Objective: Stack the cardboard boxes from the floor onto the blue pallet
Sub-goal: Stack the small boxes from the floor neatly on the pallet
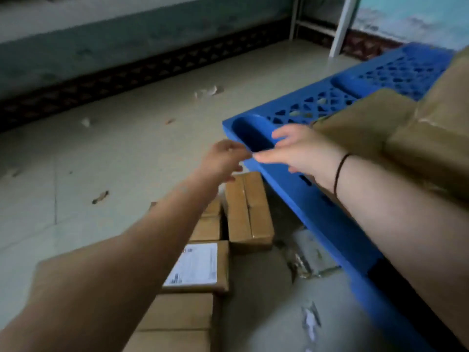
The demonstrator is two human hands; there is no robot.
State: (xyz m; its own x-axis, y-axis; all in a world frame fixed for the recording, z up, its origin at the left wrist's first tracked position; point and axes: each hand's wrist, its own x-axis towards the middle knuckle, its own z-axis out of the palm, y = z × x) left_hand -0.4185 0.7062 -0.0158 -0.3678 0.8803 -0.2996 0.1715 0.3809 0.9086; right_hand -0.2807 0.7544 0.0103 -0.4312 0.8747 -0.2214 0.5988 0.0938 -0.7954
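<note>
Both hands empty, fingers loose: left hand (223, 158) & right hand (299, 151) reach over pallet (279, 189) near corner. Boxes (248, 212) w/ labels lie on floor beside its edge, some already stacked on it

Blue perforated plastic pallet (302, 196): flat on the floor, corner under the right hand (302, 151).
Brown taped cardboard boxes (247, 212): floor cluster, below the left hand (223, 158).
Tan cardboard boxes (411, 138): on pallet, right of the right hand.
</note>
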